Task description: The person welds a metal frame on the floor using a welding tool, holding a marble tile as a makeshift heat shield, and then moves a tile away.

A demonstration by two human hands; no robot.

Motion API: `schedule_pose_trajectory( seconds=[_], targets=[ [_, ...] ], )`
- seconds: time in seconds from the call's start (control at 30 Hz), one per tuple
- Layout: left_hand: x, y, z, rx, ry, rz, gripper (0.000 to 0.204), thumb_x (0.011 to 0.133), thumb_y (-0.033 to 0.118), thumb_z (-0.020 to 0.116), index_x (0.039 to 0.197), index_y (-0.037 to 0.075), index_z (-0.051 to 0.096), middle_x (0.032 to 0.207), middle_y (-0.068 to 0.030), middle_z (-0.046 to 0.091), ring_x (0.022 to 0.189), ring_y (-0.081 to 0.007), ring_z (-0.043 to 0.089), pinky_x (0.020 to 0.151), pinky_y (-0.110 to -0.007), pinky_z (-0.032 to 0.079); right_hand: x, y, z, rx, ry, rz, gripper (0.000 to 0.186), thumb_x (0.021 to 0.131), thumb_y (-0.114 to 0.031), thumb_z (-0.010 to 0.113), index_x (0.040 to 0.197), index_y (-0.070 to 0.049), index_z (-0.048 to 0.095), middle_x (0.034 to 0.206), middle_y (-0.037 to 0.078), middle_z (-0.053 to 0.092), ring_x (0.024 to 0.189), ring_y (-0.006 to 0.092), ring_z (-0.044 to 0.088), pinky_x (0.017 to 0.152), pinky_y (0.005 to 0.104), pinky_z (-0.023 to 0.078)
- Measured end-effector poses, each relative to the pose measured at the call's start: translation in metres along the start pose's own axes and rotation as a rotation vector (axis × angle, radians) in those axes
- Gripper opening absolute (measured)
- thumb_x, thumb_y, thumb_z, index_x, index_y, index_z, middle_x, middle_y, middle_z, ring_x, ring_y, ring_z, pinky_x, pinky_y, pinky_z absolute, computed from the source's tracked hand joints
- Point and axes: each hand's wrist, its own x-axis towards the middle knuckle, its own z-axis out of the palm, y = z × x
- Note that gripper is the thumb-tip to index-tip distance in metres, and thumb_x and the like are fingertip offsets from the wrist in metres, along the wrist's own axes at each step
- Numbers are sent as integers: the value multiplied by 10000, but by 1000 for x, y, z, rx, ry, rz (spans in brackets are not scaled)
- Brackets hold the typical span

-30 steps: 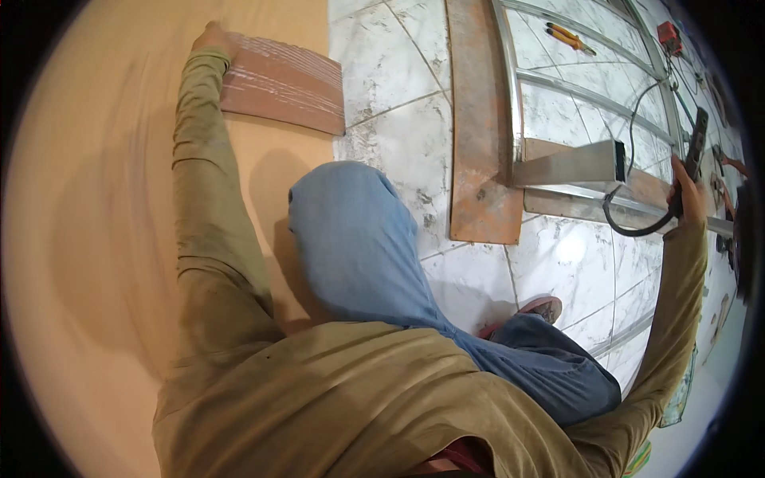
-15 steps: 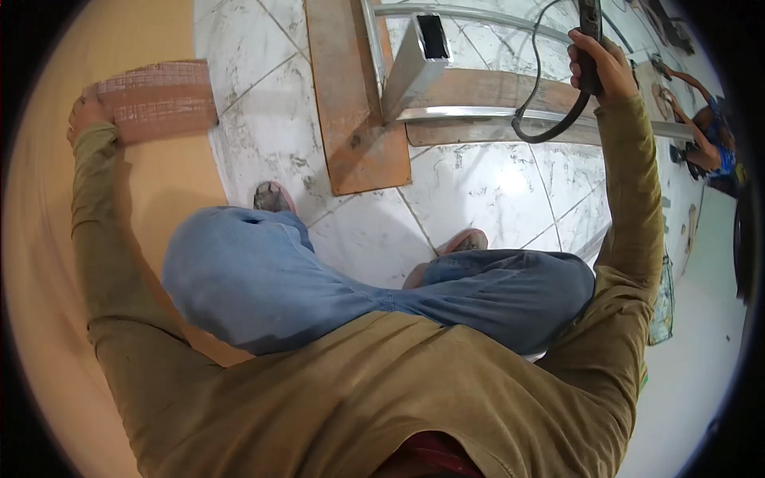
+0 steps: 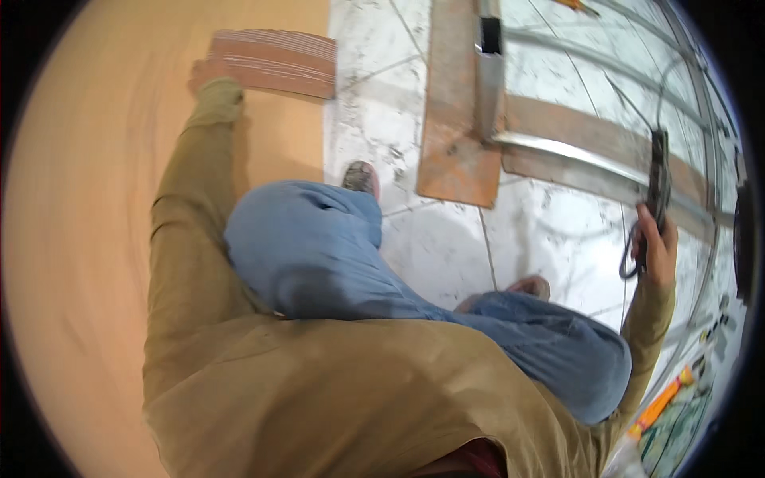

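Observation:
A brown rectangular panel with pale streaks (image 3: pixel 279 64) is held out at the upper left by my left hand (image 3: pixel 209 77). That hand is closed round its left edge, and some fingers are hidden. At the right, my right hand (image 3: pixel 660 251) is wrapped round the dark handle of a welding electrode holder (image 3: pixel 658 175). A thin rod (image 3: pixel 633 105) sticks out from the holder's far end, angled up and left. The holder lies above a shiny metal tube frame (image 3: pixel 582 153) on the floor. One square tube (image 3: pixel 489 88) stands up from the frame's left corner, its open end facing me.
Rusty flat boards (image 3: pixel 458 175) lie under the frame on the stained white floor tiles (image 3: pixel 434 239). A tan surface (image 3: pixel 96 199) fills the left side. An orange object (image 3: pixel 661 402) is at the lower right. My shoes (image 3: pixel 361 177) rest on the tiles.
My view has shifted left, so the panel and frame appear further right. My right hand is lower, with the holder nearer the frame. The other person at the right is out of view.

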Motion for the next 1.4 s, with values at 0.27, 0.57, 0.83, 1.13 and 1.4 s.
schedule_pose_trajectory(
  seconds=[0.27, 0.57, 0.83, 1.13, 1.4],
  targets=[
    [50, 22, 61, -318, -111, -281, 442, 921, 376, 697, 1289, 133, 661, 1317, -148, 624, 1201, -305, 586, 973, -463, 470, -16, 19, -13, 5, 113, -1, 279, 992, -317, 677, 1015, -46, 611, 662, 0, 531, 457, 79, 478, 400, 233, 375],
    [163, -33, 92, -957, -478, -260, 458, 911, 385, 705, 1215, 43, 679, 1147, -177, 723, 990, -330, 709, 885, -446, 545, 5, -3, 2, 66, 97, -21, 298, 988, -319, 687, 1081, -41, 630, 671, 1, 545, 452, 86, 509, 374, 246, 392],
    [102, 73, 158, -2059, -72, -664, 510, 924, 352, 681, 1297, 8, 630, 1176, -195, 713, 997, -341, 704, 887, -434, 544, -14, -32, -2, 167, 252, -33, 264, 969, -293, 709, 1007, -47, 619, 649, 16, 548, 444, 103, 515, 367, 260, 403],
    [27, 240, 152, -2047, 130, -1127, 439, 904, 279, 679, 1143, -89, 671, 1108, -258, 719, 1001, -366, 704, 815, -433, 562, -42, -47, 0, 60, 316, -43, 246, 949, -252, 723, 948, -32, 616, 617, 20, 538, 413, 114, 501, 361, 269, 404],
    [2, 282, 148, -2008, -86, -1244, 444, 936, 293, 620, 1114, -110, 675, 1076, -272, 727, 908, -400, 718, 771, -450, 568, -47, -47, 17, -29, 250, -54, 245, 960, -252, 707, 967, -23, 619, 618, 19, 534, 447, 111, 502, 405, 264, 411]
  ],
)
